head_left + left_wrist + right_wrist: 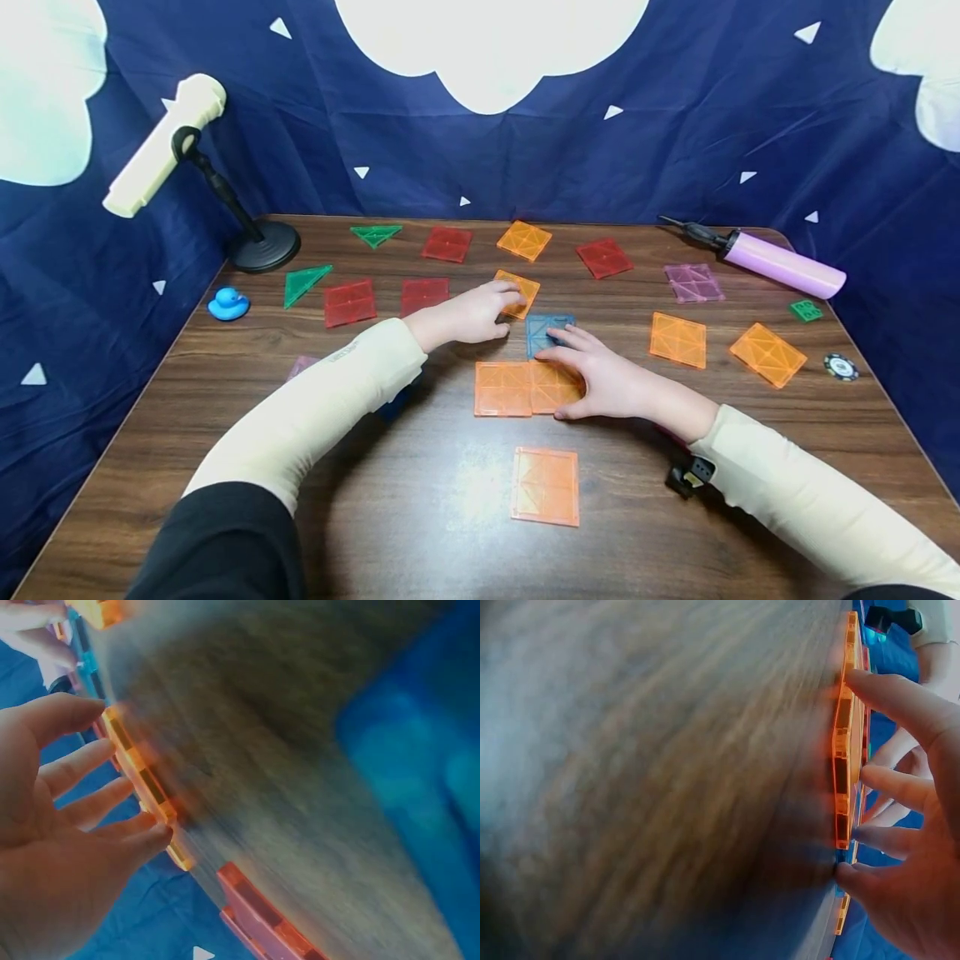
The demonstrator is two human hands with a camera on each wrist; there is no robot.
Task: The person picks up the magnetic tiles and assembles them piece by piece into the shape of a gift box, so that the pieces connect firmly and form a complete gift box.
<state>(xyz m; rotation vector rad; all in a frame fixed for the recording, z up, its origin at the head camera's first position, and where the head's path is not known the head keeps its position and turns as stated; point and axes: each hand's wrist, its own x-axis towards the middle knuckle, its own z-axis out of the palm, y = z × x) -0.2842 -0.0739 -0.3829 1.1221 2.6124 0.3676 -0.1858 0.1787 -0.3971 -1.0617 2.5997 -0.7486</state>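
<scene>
In the head view my left hand (pixel 480 312) rests its fingertips on a tilted orange square tile (pixel 529 288) mid-table. The left wrist view shows that hand (pixel 82 795) with fingers spread along the tile's edge (pixel 139 765). Just nearer lies a blue square tile (pixel 543 327), partly covered by the fingers of my right hand (pixel 607 379). Its thumb touches the right one of two orange tiles (pixel 553 392) lying side by side; the left one (pixel 501 390) is uncovered. From the right wrist, the hand (pixel 907 810) is spread over the orange tile edges (pixel 844 742).
Nearer lies another orange tile (pixel 546 487). Red tiles (pixel 350 303), green triangles (pixel 306 284) and a purple tile (pixel 693 283) lie around. A blue duck (pixel 228 304), black stand (pixel 264 245), purple pump (pixel 783 264), green piece (pixel 806 310) and poker chip (pixel 841 367) sit toward the sides.
</scene>
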